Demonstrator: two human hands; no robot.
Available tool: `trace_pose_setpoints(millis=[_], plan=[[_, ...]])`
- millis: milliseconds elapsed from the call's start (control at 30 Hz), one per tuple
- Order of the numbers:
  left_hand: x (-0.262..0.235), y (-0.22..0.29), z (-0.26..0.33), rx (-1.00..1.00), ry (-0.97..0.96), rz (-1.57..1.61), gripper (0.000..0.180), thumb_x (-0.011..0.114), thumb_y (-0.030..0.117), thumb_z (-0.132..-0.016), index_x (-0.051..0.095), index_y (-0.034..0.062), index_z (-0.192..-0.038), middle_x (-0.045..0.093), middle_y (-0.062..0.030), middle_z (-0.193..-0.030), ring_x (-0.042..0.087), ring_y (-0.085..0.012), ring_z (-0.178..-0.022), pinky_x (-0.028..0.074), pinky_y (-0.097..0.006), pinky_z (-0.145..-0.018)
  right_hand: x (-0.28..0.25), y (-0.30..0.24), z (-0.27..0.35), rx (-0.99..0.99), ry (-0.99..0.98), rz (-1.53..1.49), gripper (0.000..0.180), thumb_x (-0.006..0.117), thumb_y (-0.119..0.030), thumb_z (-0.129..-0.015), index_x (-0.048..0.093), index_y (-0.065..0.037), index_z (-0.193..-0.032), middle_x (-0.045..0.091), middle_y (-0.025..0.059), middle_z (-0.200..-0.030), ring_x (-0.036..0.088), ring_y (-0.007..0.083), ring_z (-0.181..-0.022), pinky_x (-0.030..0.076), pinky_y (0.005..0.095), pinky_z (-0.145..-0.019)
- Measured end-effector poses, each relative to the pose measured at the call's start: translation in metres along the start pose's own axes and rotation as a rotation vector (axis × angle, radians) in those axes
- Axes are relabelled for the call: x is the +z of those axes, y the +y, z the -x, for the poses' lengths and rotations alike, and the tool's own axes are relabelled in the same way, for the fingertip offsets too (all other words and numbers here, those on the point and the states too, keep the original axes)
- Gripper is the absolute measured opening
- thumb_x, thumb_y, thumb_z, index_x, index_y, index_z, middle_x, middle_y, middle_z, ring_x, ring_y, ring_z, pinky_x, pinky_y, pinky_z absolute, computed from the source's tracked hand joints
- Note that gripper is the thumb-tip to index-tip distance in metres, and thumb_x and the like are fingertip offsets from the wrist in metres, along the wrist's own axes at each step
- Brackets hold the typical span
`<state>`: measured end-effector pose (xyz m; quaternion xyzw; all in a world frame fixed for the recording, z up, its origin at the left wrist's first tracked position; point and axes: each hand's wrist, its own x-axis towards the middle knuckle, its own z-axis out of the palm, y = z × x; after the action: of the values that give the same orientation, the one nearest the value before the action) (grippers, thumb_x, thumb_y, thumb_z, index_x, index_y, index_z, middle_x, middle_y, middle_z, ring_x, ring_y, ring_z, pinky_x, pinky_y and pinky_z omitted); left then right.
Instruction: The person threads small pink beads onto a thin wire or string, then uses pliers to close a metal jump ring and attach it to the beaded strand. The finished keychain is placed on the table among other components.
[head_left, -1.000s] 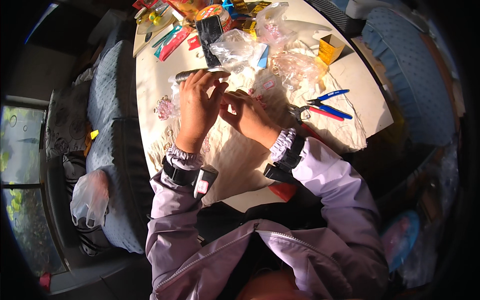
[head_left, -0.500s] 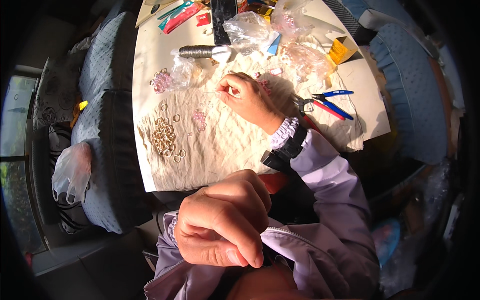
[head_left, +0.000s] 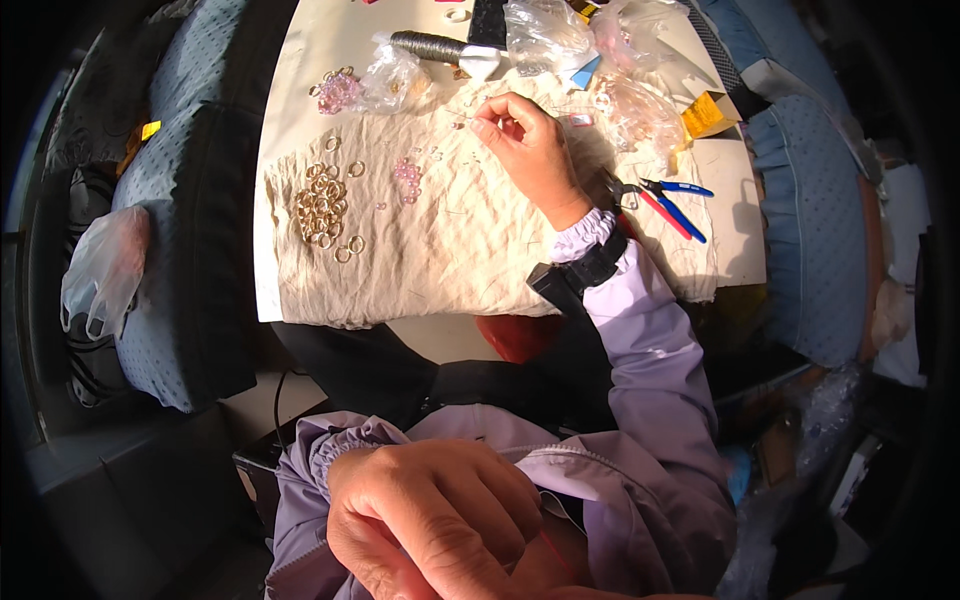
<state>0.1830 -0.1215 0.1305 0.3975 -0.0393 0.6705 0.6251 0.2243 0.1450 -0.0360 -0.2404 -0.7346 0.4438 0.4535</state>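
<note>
Hard, sun-like light on bench point(head_left: 300, 60); source out of frame. Pale cloth point(head_left: 440, 265) bright, creases finely shaded. Crisp dark shadow on bench at right, below the gold box point(head_left: 709, 116). White glints on clear plastic bag point(head_left: 548, 38). Right sleeve point(head_left: 655, 345) strongly lit. Lower left, floor side, sunk in gloom, detail lost. Fisheye bends bench edges; corners vignette to black. Bench centre reasonably sharp.
</note>
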Motion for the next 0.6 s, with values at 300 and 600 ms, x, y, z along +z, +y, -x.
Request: trace_pose_setpoints(millis=[300, 600], plan=[[0.002, -0.007, 0.0, -0.234, -0.231, 0.926, 0.055, 0.079, 0.019, -0.102, 0.062, -0.0243, -0.131, 0.065, -0.0085, -0.072, 0.059, -0.0208, -0.052, 0.041, -0.038, -0.046, -0.01, -0.001, -0.003, 0.013, 0.169, -0.286, 0.011, 0.078, -0.012, -0.104, 0.072, -0.004, -0.107, 0.069, -0.0041, -0.093, 0.058, 0.0045, -0.08, 0.049, 0.0231, -0.074], [-0.003, -0.008, 0.014, -0.172, -0.179, 0.751, 0.045, 0.062, 0.036, -0.111, 0.072, -0.0059, -0.127, 0.07, -0.0136, -0.08, 0.064, -0.0295, -0.058, 0.045, -0.043, -0.05, -0.033, 0.024, -0.014, 0.081, 0.596, -0.79, 0.01, 0.069, -0.016, -0.108, 0.062, -0.008, -0.107, 0.057, 0.0004, -0.094, 0.05, 0.0121, -0.087, 0.044, 0.0308, -0.085]])
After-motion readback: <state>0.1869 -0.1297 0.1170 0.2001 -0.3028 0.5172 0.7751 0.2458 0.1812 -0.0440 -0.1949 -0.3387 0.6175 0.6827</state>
